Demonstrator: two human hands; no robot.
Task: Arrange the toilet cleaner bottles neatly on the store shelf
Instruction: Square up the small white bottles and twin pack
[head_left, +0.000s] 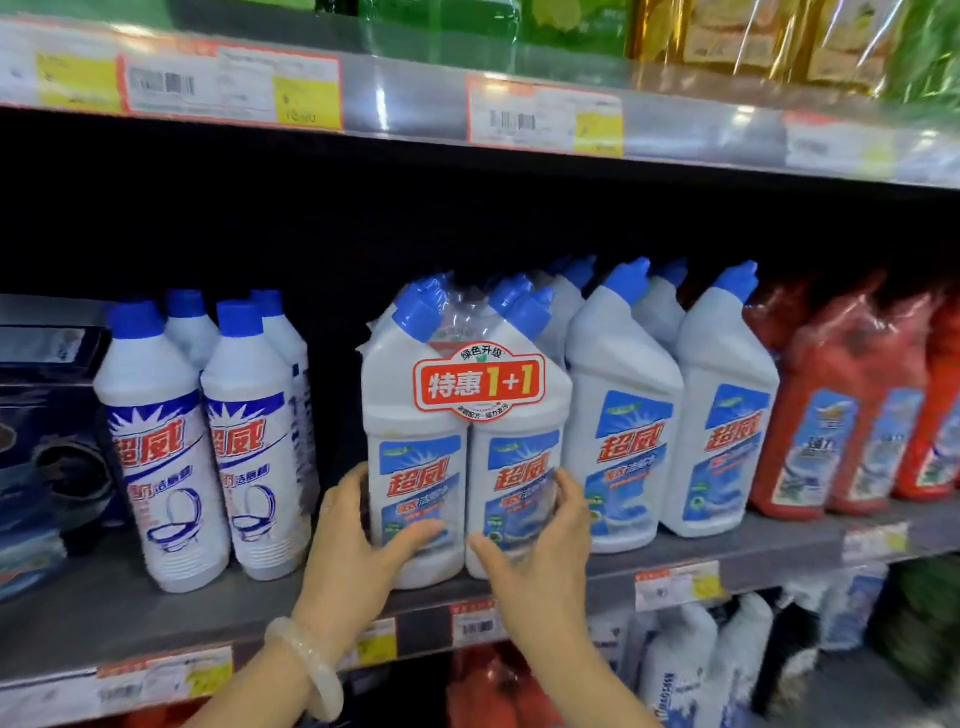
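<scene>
Both hands grip the plastic-wrapped twin pack of white toilet cleaner bottles with blue slanted caps (467, 415), the left hand (358, 540) curled round its left side and the right hand (540, 545) round its right side. It stands near the front edge of the grey shelf (104, 613), just beside the single white bottles (623, 415) on its right. I think a hard push could topple them, or the smooth wrap could slip.

Left hand (358, 540), right hand (540, 545) around twin-pack (415, 431)
</scene>
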